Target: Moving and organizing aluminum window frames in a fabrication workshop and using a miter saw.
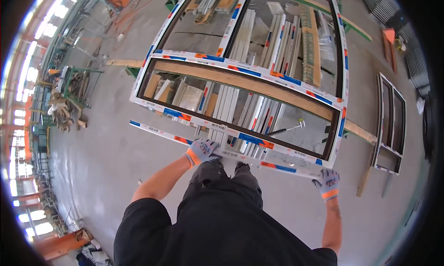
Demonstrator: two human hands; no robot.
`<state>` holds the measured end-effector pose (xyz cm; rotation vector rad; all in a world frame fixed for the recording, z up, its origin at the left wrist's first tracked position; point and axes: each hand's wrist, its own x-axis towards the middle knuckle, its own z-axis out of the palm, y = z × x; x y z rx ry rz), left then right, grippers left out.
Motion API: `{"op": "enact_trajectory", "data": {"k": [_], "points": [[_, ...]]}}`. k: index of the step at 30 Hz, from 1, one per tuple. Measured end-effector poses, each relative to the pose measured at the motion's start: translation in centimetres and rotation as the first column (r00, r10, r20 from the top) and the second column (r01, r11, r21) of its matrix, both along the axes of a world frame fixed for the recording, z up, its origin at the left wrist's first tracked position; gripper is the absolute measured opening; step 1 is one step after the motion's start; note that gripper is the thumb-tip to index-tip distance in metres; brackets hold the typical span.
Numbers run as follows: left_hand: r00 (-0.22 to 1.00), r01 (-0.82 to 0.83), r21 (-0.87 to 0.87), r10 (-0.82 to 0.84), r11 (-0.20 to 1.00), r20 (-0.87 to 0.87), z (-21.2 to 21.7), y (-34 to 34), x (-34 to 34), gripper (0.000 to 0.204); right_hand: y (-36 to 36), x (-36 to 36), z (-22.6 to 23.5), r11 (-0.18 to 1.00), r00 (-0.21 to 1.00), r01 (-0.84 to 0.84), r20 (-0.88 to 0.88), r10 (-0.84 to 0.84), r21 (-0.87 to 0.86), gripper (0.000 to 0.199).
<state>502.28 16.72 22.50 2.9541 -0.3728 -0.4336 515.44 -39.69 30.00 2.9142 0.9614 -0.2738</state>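
Both my hands wear grey gloves with orange cuffs. Across the front of my body they hold a long white profile strip covered in film with blue and orange patches. My left hand is closed around it left of its middle; my right hand grips its right end. Just beyond the strip, and apart from it at the left, lies a large window frame with dark inner edges and the same patterned film. It rests on wooden-topped supports. A hammer shows through its nearest opening.
Under the frame are several long white profiles and cardboard pieces. A wooden beam sticks out at the right. A smaller window frame stands farther right. Scrap wood is heaped at the left, and an orange hose lies behind.
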Motion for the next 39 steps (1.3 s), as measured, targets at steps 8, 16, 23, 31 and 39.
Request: {"op": "enact_trajectory", "data": {"k": [8, 16, 23, 31, 39], "points": [[0.967, -0.005, -0.016, 0.009, 1.000, 0.254, 1.4, 0.7, 11.3, 0.054, 3.5, 8.8, -4.2, 0.992, 0.999, 0.044, -0.023, -0.042, 0.117, 0.042], [0.993, -0.076, -0.023, 0.078, 0.997, 0.093, -0.9, 4.0, 12.2, 0.041, 6.5, 10.4, -8.3, 1.000, 0.999, 0.016, -0.028, -0.016, -0.009, 0.040], [0.996, -0.024, -0.041, 0.028, 0.999, 0.082, -2.3, 4.0, 12.9, 0.055, 5.3, 10.2, -9.9, 0.993, 0.985, 0.074, -0.146, -0.087, -0.090, 0.048], [0.997, -0.044, -0.001, 0.044, 0.999, 0.062, -7.2, 3.5, 15.0, 0.030, 5.3, 15.9, -18.2, 0.989, 0.975, 0.014, -0.222, 0.020, 0.149, 0.037], [0.997, 0.047, -0.015, -0.046, 0.999, 0.055, -7.1, 0.2, 18.3, 0.018, 1.6, 14.4, -12.8, 0.995, 0.930, 0.065, -0.368, -0.030, 0.082, 0.069]]}}
